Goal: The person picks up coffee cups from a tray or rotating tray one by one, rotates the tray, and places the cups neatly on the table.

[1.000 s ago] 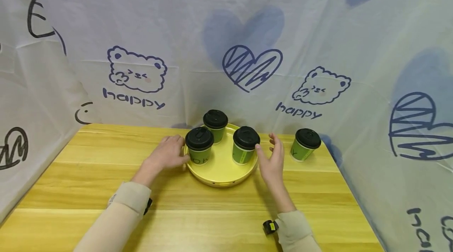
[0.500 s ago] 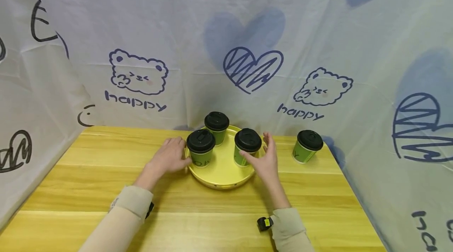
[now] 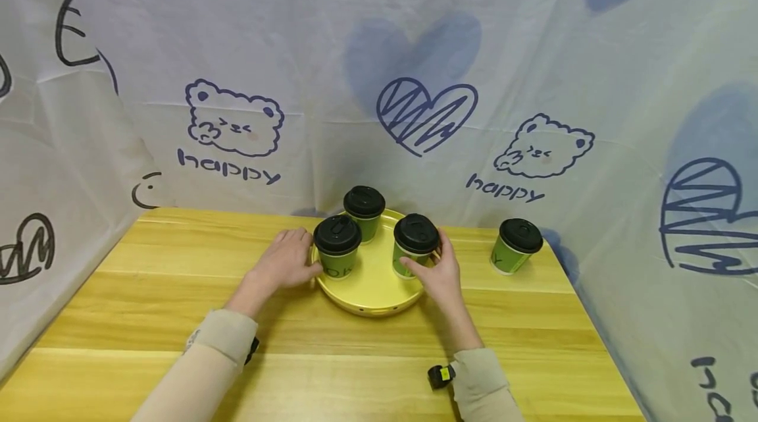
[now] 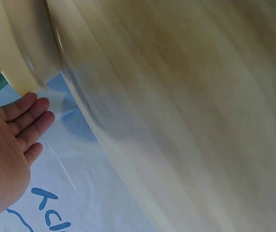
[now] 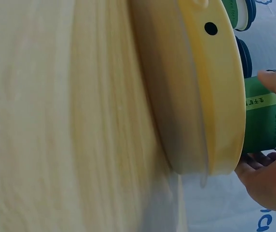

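Note:
A round yellow tray (image 3: 374, 290) bears three green paper coffee cups with black lids. One cup (image 3: 339, 236) stands at its left, another cup (image 3: 364, 202) at the back, and a third cup (image 3: 416, 234) at the right. My right hand (image 3: 444, 277) holds this right cup, thumb on the near side and fingers round its far side; the right wrist view shows the hand (image 5: 270, 181) against the green cup (image 5: 261, 121). Beside the left cup, my left hand (image 3: 284, 259) rests at the tray's rim. In the left wrist view its fingers (image 4: 34, 116) are relaxed, fingertips right at the tray edge (image 4: 7, 43).
Another lidded green cup (image 3: 515, 247) stands on the wooden table (image 3: 331, 369), right of the tray near the table's right edge. A white cloth (image 3: 331, 79) with blue hearts and bear drawings hangs behind the table and along its sides.
My right hand has moved left from beside the right cup and taken hold of it. The left hand stays at the tray's left rim, and the cups keep their places.

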{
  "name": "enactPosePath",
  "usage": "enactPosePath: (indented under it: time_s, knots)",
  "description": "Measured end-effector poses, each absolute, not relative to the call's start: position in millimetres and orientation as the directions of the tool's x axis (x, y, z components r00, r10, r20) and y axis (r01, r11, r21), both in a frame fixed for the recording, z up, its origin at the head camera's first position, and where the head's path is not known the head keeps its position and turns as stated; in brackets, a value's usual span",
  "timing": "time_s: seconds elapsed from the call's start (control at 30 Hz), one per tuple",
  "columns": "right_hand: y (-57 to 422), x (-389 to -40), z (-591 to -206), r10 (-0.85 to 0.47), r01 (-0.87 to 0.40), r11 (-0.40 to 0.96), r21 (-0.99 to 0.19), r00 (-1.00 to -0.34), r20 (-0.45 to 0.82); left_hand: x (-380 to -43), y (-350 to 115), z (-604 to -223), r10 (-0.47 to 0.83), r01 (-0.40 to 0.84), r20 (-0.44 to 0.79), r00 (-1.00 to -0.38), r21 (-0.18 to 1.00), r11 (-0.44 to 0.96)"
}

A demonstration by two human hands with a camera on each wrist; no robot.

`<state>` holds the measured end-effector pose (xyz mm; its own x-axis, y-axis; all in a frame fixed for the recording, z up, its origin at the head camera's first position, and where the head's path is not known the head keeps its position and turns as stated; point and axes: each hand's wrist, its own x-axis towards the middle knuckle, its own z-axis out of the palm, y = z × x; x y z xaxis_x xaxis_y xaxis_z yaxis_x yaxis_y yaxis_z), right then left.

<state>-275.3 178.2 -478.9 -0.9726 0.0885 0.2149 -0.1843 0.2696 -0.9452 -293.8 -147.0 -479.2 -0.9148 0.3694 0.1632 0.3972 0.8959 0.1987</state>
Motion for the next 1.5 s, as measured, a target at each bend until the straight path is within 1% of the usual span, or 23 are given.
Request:
enactPosePath:
  time_s: [0.2, 0.43, 0.5, 0.73, 0.93, 1.23, 1.5]
  knots:
    - [176.5, -274.0, -481.2, 0.116, -0.196, 0.259, -0.946, -0.966, 0.232, -293.2, -146.4, -479.5, 0.364, 0.392, 0.161, -0.918, 0.206, 0.897]
    - [175.0, -270.6, -476.7, 0.123, -0.178, 0.25, -0.952, -0.969, 0.213, -292.9, -145.9, -480.1, 0.365, 0.395, 0.166, -0.916, 0.209, 0.895]
    - [176.3, -273.4, -482.0, 0.125, -0.179, 0.254, -0.951, -0.968, 0.216, -292.9, -146.0, -480.4, 0.367, 0.397, 0.168, -0.915, 0.208, 0.894]
    - [176.3, -272.3, -481.1, 0.134, -0.175, 0.264, -0.948, -0.967, 0.216, -290.8, -145.9, -479.6, 0.361, 0.388, 0.158, -0.919, 0.216, 0.896]
    - [177.3, -272.7, -476.5, 0.152, -0.193, 0.231, -0.954, -0.961, 0.231, -291.2, -145.9, -480.8, 0.359, 0.388, 0.162, -0.919, 0.216, 0.896]
    - [182.0, -269.8, -465.4, 0.169, -0.226, 0.232, -0.946, -0.949, 0.268, -291.6, -145.5, -479.9, 0.349, 0.375, 0.149, -0.925, 0.218, 0.901]
    - [187.8, -266.5, -457.7, 0.191, -0.229, 0.21, -0.951, -0.944, 0.269, -290.6, -145.8, -477.3, 0.35, 0.378, 0.16, -0.923, 0.209, 0.902]
